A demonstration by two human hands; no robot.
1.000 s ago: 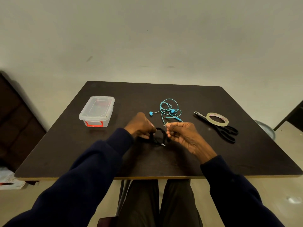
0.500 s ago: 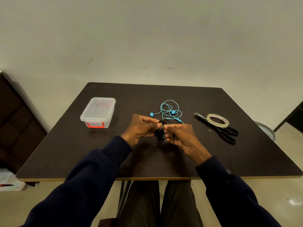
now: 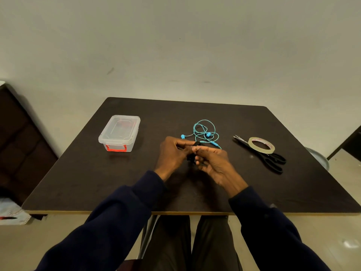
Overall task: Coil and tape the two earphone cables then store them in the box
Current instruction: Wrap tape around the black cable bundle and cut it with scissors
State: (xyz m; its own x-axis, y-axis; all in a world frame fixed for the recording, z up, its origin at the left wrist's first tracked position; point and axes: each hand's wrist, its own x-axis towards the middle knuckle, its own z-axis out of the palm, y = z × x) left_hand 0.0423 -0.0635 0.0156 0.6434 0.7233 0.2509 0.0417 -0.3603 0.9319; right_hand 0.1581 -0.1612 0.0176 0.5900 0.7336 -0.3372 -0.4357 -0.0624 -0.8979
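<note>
Head view, left hand (image 3: 172,153) and right hand (image 3: 212,161) together, pinching black earphone cable (image 3: 192,156) (bunched) between them

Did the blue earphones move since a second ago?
No. The blue earphones lie where they did, the same way off the clear box on one side and the tape roll on the other.

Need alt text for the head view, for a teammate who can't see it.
The left hand and right hand pinch a bunched black cable over a dark table. Behind them lies a loose blue cable; a lidded clear box sits to the left, and a tape roll rests on black scissors to the right.
</note>
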